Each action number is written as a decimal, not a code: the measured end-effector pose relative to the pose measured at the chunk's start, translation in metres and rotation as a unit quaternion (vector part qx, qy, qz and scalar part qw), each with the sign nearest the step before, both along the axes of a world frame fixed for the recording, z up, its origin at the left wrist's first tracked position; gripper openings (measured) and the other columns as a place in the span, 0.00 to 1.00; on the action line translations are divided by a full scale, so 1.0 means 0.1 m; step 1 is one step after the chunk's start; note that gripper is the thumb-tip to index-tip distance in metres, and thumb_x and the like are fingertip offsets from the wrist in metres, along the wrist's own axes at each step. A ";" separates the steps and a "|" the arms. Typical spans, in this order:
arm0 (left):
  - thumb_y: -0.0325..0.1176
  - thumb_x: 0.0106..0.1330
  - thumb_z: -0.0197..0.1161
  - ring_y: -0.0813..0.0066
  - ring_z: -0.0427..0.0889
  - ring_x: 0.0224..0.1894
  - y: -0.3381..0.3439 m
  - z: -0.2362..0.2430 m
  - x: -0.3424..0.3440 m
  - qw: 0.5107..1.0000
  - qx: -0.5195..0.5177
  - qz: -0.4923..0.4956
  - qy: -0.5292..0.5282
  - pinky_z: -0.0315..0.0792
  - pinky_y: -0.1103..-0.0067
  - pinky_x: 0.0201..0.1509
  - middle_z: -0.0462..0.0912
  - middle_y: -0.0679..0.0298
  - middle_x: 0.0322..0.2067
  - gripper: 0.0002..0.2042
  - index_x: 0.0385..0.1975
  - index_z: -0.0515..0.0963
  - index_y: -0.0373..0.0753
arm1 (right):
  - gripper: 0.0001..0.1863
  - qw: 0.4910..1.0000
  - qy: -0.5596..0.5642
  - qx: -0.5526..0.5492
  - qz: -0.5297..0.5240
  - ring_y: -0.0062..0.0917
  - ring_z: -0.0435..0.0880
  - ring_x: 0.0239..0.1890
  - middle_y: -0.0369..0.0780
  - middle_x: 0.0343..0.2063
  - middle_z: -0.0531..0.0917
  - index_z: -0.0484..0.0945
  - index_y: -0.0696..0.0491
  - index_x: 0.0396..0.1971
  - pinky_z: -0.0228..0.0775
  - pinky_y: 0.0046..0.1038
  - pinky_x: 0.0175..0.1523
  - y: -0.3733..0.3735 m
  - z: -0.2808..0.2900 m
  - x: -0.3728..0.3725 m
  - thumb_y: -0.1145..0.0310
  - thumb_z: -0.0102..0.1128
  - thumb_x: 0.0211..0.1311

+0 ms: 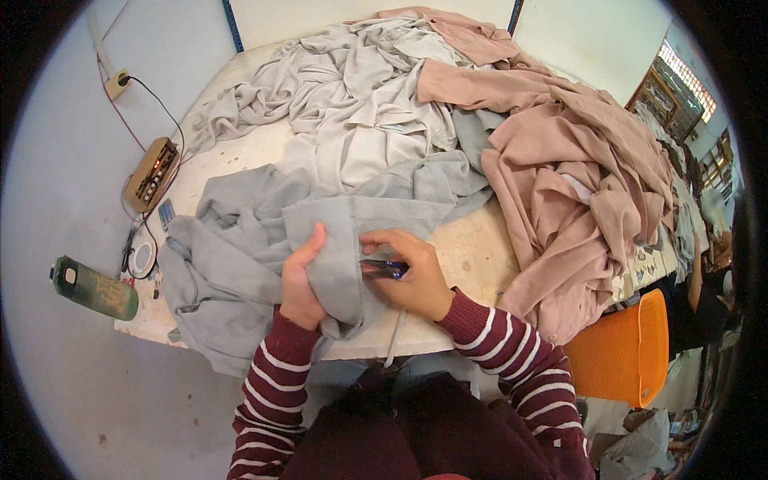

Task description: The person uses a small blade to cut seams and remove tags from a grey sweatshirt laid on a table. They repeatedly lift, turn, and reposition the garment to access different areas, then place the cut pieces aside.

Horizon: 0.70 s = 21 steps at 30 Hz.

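My left hand [302,284] grips a light grey cloth garment [320,220] near the table's front edge, its thumb up on top and the fingers hidden behind the fabric. A stitched edge of that cloth runs beside the hand. Just to the right, my right hand [414,272] closes round small dark blue thread snips [384,270]. Their tip points left, at the cloth's edge; whether it touches the fabric I cannot tell. The rest of the grey garment spreads leftward and hangs over the front edge.
Pale beige cloth [352,104] is heaped at the back, pink-brown garments [576,168] at the right of the table [472,248]. On the left are a brown electrical box [150,174], a white tape roll [143,260] and a green bottle [92,288]. An orange crate [624,352] stands right; a person's arm [694,268] shows beyond.
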State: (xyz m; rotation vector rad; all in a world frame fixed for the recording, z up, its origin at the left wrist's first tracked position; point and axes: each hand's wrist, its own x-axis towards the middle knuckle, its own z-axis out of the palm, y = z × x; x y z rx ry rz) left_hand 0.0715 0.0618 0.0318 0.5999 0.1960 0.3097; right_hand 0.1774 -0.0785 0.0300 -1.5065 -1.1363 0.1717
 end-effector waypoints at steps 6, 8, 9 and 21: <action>0.42 0.70 0.51 0.66 0.81 0.37 0.06 -0.10 0.01 0.999 -0.038 -0.006 -0.006 0.76 0.74 0.44 0.82 0.56 0.37 0.17 0.45 0.74 0.32 | 0.11 0.996 0.065 0.045 0.052 0.25 0.78 0.32 0.42 0.28 0.80 0.79 0.61 0.35 0.69 0.22 0.39 0.07 -0.04 0.02 0.74 0.68 0.51; 0.43 0.70 0.51 0.66 0.81 0.38 0.07 -0.13 0.00 0.999 -0.038 -0.009 -0.007 0.75 0.74 0.45 0.81 0.57 0.39 0.18 0.45 0.74 0.32 | 0.10 0.993 0.098 0.030 0.066 0.22 0.76 0.31 0.40 0.27 0.79 0.79 0.61 0.34 0.68 0.21 0.38 0.09 -0.06 0.01 0.73 0.67 0.53; 0.43 0.70 0.51 0.66 0.81 0.40 0.07 -0.14 0.00 0.999 -0.033 -0.019 -0.016 0.75 0.73 0.46 0.81 0.56 0.40 0.18 0.46 0.73 0.32 | 0.09 0.991 0.113 0.024 0.074 0.21 0.75 0.30 0.38 0.27 0.79 0.79 0.61 0.33 0.67 0.21 0.37 0.09 -0.06 0.01 0.72 0.66 0.54; 0.44 0.71 0.50 0.62 0.76 0.52 0.07 -0.15 0.08 0.999 -0.004 -0.027 -0.027 0.70 0.69 0.57 0.76 0.54 0.52 0.23 0.55 0.68 0.32 | 0.09 0.966 0.228 0.084 0.091 0.10 0.69 0.25 0.30 0.38 0.78 0.78 0.51 0.39 0.58 0.13 0.28 -0.10 0.09 0.21 0.65 0.62 0.61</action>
